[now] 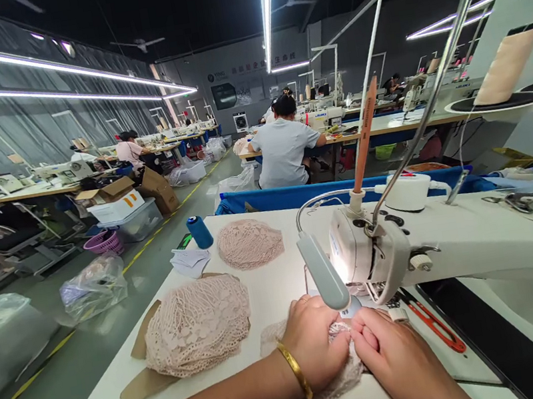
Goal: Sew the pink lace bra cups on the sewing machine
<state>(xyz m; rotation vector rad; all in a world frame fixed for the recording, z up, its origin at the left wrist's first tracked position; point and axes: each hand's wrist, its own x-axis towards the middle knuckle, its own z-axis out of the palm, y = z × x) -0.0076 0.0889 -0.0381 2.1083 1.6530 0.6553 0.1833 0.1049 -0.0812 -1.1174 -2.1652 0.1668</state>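
Observation:
A pale pink lace piece (343, 379) lies in front of the needle area of a white sewing machine (355, 249). My left hand (316, 336), with a gold bracelet at the wrist, is closed on the lace from the left. At its right edge, my right hand (390, 338) pinches the same lace, fingers curled. The two hands nearly touch. A grey lamp head (323, 271) hides part of the needle area. Left of my hands, a stack of lace pieces (195, 325) rests on brown card, and a smaller lace stack (250, 242) lies farther back.
Orange-handled thread snips (432, 321) and a black phone-like slab (501, 338) lie right of my hands. A blue thread spool (199, 231) stands at the table's back left edge. A person in a light shirt (286, 149) sits ahead. Bags and boxes line the aisle at left.

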